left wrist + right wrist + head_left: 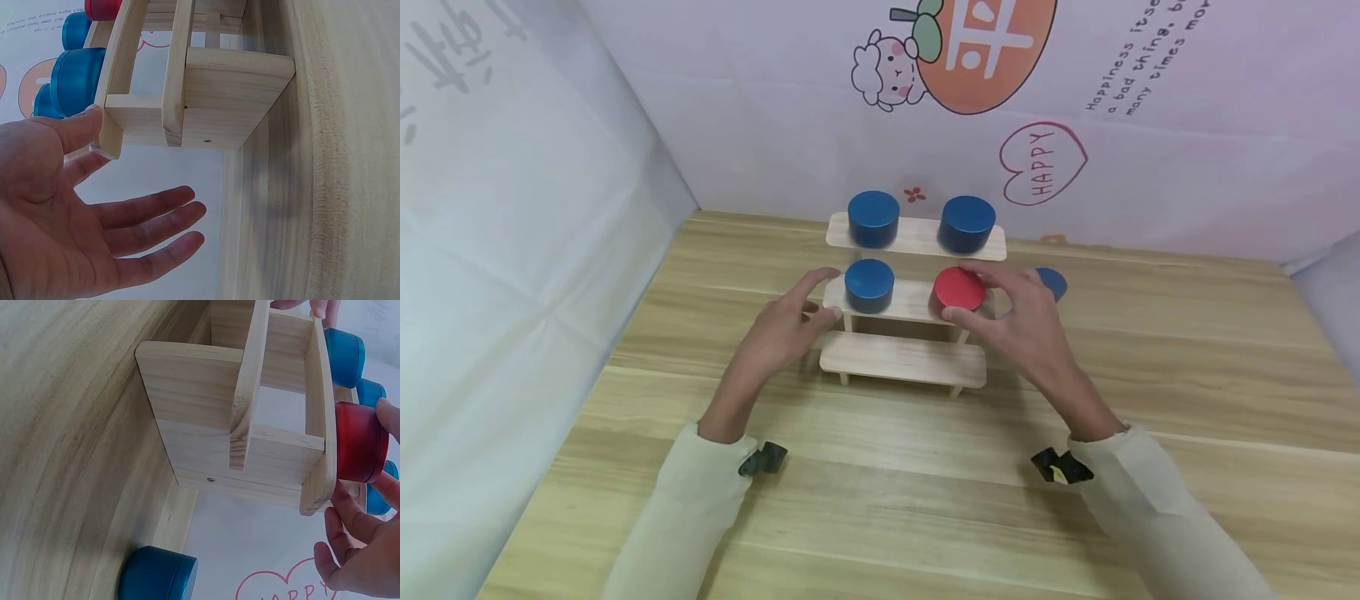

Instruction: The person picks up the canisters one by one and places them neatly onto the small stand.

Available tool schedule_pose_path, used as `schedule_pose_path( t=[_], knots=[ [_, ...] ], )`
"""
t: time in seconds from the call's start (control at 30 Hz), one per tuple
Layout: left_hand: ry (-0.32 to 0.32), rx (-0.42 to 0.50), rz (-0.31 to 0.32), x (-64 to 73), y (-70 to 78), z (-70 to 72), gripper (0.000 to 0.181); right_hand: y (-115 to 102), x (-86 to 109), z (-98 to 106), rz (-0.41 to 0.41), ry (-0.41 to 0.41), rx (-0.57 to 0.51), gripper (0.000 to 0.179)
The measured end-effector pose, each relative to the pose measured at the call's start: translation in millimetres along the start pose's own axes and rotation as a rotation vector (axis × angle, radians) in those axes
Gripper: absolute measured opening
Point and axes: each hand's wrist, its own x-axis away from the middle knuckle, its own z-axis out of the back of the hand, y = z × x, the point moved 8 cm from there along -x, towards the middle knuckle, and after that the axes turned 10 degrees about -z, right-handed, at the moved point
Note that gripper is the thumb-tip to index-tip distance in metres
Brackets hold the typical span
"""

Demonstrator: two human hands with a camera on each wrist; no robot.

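Note:
A three-tier wooden shelf [902, 358] stands in the middle of the table. On its middle tier, at the right end, sits a round red tin [960, 289]. My right hand [1026, 321] pinches this tin between thumb and forefinger. A blue tin [869, 285] is at the left end of the same tier. Beside it, my left hand [782, 329] holds the tier's left end between thumb and forefinger, its other fingers [156, 209] stretched out below. In the right wrist view, the red tin [361, 442] rests against the board's surface.
Two more blue tins, one left [873, 219] and one right [967, 224], stand on the top tier. Another blue tin [1052, 284] lies on the table [1187, 350] right of the shelf, partly hidden by the right hand. A printed white cloth [760, 125] hangs close behind.

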Motion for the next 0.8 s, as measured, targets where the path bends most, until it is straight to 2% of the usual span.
schedule_pose_path(
  t=[0.3,0.8],
  knots=[
    [0.005,-0.009,0.002,0.3,1.3,0.7,0.055,1.5,-1.3,-2.0,-0.055,-0.008,0.0,0.057],
    [0.002,-0.006,0.003,1.2,2.5,0.5,0.055,4.1,-1.2,-4.4,-0.079,-0.027,-0.001,0.058]
  ],
)
